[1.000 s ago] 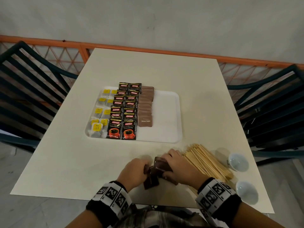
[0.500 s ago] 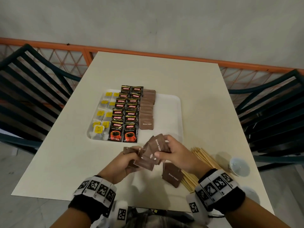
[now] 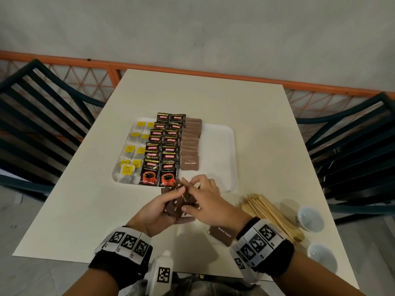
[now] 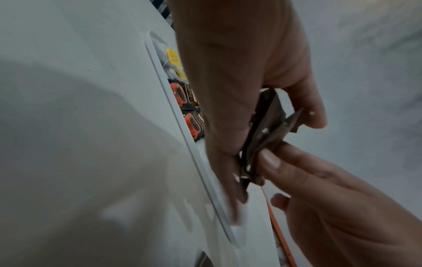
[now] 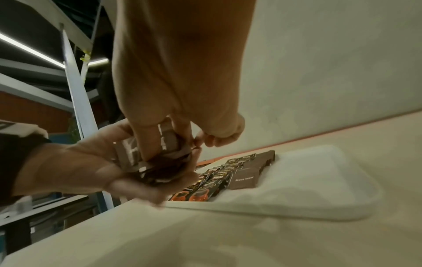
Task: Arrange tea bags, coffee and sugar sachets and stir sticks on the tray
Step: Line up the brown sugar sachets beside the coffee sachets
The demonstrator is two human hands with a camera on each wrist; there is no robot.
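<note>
The left hand (image 3: pixel 156 212) is cupping a loose bunch of brown sugar sachets (image 3: pixel 178 202) just above the tabletop (image 3: pixel 70 221), its fingers (image 4: pixel 228 162) curling around the underside of the bunch and the thumb lying on top. The right hand (image 3: pixel 210 207) is meeting it from the other side, its thumb and fingers (image 5: pixel 146 144) pinching into the same bunch. Both hands are hovering at the near edge of the white tray (image 3: pixel 220 150). On the tray, tea bags (image 3: pixel 130 161) with yellow tags are lying along the left side, 2 columns of black coffee sachets (image 3: pixel 162 150) are sitting beside them, and a column of brown sugar sachets (image 3: pixel 190 146) is overlapping next to those; the right part of the tray is showing bare. 1 more brown sugar sachet (image 3: pixel 222 232) is lying on the tabletop under the right wrist, touching a heap of wooden stir sticks (image 3: pixel 271 214). 2 small white cups (image 3: pixel 310 218) are standing right of the sticks.
</note>
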